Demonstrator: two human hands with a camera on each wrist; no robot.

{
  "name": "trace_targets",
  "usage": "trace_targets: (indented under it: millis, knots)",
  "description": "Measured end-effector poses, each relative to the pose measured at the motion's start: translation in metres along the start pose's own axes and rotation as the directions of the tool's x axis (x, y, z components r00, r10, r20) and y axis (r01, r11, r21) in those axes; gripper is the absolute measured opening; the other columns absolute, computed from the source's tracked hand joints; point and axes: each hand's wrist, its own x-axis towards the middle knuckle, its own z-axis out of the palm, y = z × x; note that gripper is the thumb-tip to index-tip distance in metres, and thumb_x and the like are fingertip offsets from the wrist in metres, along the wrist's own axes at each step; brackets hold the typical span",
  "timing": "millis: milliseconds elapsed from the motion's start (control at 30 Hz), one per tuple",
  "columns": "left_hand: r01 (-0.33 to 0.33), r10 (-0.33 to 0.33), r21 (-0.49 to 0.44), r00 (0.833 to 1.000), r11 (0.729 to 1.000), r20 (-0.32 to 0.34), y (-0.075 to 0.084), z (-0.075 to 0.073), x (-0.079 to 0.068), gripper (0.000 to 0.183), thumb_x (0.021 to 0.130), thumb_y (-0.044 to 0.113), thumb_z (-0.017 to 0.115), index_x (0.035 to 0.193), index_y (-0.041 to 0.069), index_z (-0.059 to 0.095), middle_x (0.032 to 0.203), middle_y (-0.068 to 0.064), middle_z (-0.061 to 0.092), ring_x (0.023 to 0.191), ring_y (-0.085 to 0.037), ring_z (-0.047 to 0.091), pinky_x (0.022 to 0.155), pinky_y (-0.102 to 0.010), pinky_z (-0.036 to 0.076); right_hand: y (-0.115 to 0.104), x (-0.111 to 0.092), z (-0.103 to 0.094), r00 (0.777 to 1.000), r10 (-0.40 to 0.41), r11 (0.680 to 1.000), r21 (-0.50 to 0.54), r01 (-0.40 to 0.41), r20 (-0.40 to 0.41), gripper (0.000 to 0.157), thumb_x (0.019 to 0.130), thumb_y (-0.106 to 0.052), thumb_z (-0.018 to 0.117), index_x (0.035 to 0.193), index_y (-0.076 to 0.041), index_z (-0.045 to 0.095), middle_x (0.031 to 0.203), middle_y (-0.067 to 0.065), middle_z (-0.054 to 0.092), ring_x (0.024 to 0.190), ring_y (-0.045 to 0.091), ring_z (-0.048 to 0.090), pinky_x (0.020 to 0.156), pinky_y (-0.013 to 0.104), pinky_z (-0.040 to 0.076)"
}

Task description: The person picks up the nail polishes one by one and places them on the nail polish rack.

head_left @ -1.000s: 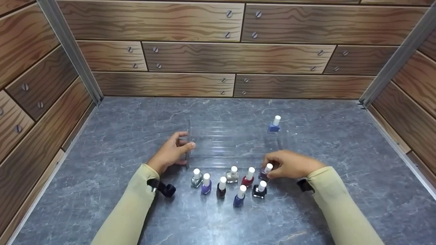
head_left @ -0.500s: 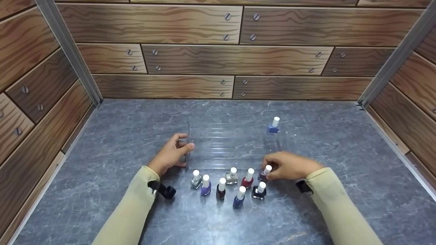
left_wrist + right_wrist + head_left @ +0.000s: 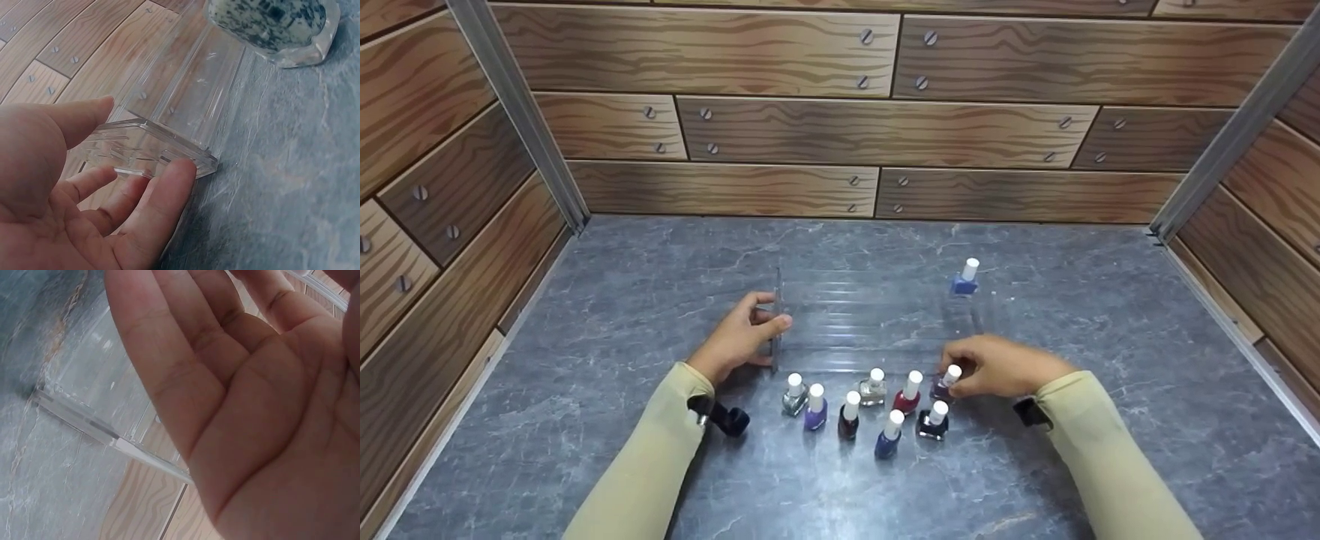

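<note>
A clear stepped acrylic rack (image 3: 840, 326) stands on the marbled tabletop. My left hand (image 3: 736, 336) grips its left side panel, thumb on the inner face and fingers around the outside; the left wrist view shows this panel (image 3: 149, 140) up close. At the rack's front right, my right hand (image 3: 1006, 366) pinches a dark nail polish bottle (image 3: 941, 388) with a white cap. That bottle is out of sight in the right wrist view, where the palm (image 3: 264, 433) fills much of the frame. A blue nail polish bottle (image 3: 965, 283) stands at the rack's back right.
Several white-capped nail polish bottles stand before the rack: glittery silver (image 3: 794, 401), purple (image 3: 815, 418), dark brown (image 3: 848, 426), clear glitter (image 3: 872, 394), red (image 3: 907, 402), blue (image 3: 887, 446) and black (image 3: 932, 428). Wood-patterned walls (image 3: 885, 131) enclose the table on three sides.
</note>
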Motion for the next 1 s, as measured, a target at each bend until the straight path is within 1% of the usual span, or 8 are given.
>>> trace_targets:
  millis: [300,500,733,867,1000]
  knots:
    - [0.021,-0.021,-0.013,1.0,1.0,0.003,0.0025,0.0012,-0.0002,0.059,0.1,0.023,0.071,0.151,0.011,0.042,0.139,-0.023,0.054,0.124,-0.04,0.06,0.079,-0.048,0.066,-0.0017,-0.0015,0.0024,1.0,0.023,1.0,-0.02,-0.023,0.01,0.016,0.091,-0.015,0.076,0.104,-0.02,0.067,0.09,-0.008,0.061,0.081,0.012,0.055,0.071,0.027,0.051]
    - [0.014,-0.014,-0.011,1.0,1.0,-0.002,0.002,-0.0009,-0.0004,0.06,0.1,0.024,0.072,0.151,0.012,0.043,0.138,-0.022,0.055,0.123,-0.039,0.06,0.08,-0.048,0.066,-0.0035,0.0006,0.0013,0.999,0.029,0.999,-0.029,-0.029,0.013,0.016,0.091,-0.014,0.075,0.103,-0.02,0.066,0.091,-0.007,0.061,0.082,0.013,0.055,0.072,0.028,0.052]
    - [0.02,-0.02,-0.009,1.0,1.0,-0.007,0.001,-0.0069,-0.0047,0.061,0.101,0.023,0.07,0.153,0.011,0.041,0.138,-0.023,0.052,0.127,-0.04,0.057,0.082,-0.05,0.065,-0.0069,0.0063,0.0033,1.0,-0.024,0.999,-0.025,0.025,0.004,0.016,0.09,-0.01,0.073,0.102,-0.017,0.067,0.089,-0.007,0.06,0.08,0.011,0.054,0.07,0.025,0.05]
    - [0.018,-0.018,-0.016,1.0,1.0,-0.022,-0.0001,-0.005,-0.003,0.059,0.101,0.022,0.07,0.152,0.011,0.042,0.139,-0.023,0.052,0.126,-0.04,0.058,0.08,-0.049,0.065,-0.0071,0.0055,0.0031,0.999,-0.047,0.998,-0.033,0.047,0.004,0.018,0.088,-0.007,0.072,0.101,-0.017,0.066,0.091,-0.007,0.062,0.081,0.01,0.055,0.071,0.025,0.051]
    - [0.011,-0.012,-0.03,1.0,0.999,-0.009,0.0,0.0,0.0009,0.06,0.101,0.023,0.07,0.153,0.011,0.042,0.141,-0.023,0.052,0.126,-0.04,0.058,0.081,-0.048,0.065,-0.0018,-0.0001,0.0034,0.998,-0.065,0.997,-0.049,0.065,-0.001,0.02,0.087,-0.005,0.071,0.103,-0.016,0.067,0.097,-0.006,0.067,0.086,0.01,0.06,0.075,0.027,0.056]
